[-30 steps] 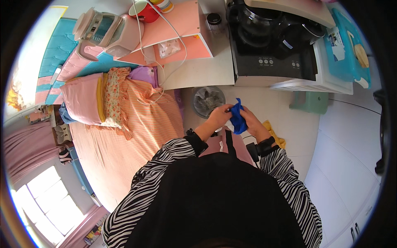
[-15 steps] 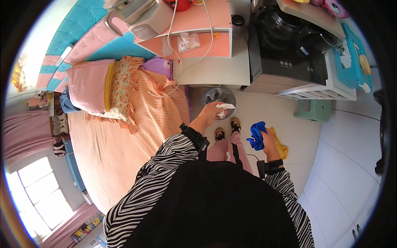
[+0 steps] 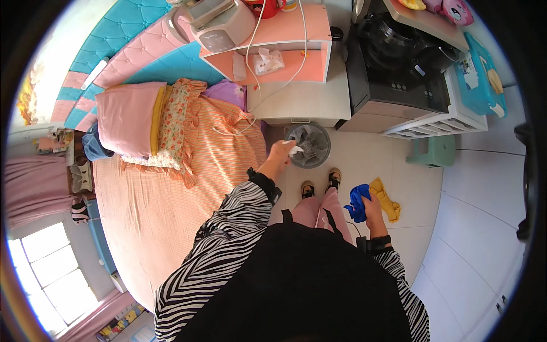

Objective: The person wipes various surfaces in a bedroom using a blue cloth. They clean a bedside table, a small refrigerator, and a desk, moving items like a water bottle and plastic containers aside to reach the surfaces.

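Observation:
My left hand (image 3: 277,158) is closed on a crumpled white tissue (image 3: 296,150), at the near left rim of a round grey trash bin (image 3: 312,166). Crumpled grey lining shows inside the bin. On the right, my right hand (image 3: 374,208) grips a bunched blue cloth (image 3: 357,202), held over the floor. Just beyond that hand a yellow cloth (image 3: 386,199) appears to lie on the pale floor; whether the hand touches it I cannot tell.
Left of me stands a bed (image 3: 154,211) with folded bedding (image 3: 126,117). Ahead are a pale cabinet (image 3: 299,102), a pink shelf (image 3: 285,34) with a tissue pack (image 3: 268,61), and a black appliance (image 3: 393,91). A green stool (image 3: 431,152) stands at right.
My left hand has shifted left from over the bin to its near left rim, still with the tissue. My right hand and the blue cloth sit slightly lower, showing more of the yellow cloth.

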A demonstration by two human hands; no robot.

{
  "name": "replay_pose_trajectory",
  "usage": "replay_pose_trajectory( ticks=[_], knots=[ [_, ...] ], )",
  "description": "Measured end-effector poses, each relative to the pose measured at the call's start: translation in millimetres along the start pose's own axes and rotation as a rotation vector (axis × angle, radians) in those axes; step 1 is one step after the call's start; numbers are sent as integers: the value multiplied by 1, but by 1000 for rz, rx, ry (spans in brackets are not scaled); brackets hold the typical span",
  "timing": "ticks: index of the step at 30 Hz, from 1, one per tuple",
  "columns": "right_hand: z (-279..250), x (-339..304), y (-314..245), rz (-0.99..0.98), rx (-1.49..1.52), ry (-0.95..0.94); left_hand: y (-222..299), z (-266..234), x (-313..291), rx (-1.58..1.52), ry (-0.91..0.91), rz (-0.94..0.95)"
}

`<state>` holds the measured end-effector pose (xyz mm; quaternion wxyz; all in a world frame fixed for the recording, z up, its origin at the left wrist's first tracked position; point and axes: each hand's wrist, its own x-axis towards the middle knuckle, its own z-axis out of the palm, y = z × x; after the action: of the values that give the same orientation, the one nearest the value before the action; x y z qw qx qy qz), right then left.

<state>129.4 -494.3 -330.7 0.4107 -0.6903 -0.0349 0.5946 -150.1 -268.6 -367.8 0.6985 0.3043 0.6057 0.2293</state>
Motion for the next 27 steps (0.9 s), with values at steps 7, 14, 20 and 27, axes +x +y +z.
replay_pose_trajectory(
  ticks=[7, 14, 20, 27],
  knots=[
    [-10, -12, 9, -27, -116, 54, 112, -97, 120, -63, 488, 270],
    [-21, -1, 10, -6, -72, -5, 200, -106, 149, 552, 950, 458],
    [-60, 22, 25, 37, -30, -39, 28, -77, 134, 621, 521, 499],
    [-89, 21, 54, 155, -168, 162, -178, -5, 88, 1306, 98, 419]
  ],
)
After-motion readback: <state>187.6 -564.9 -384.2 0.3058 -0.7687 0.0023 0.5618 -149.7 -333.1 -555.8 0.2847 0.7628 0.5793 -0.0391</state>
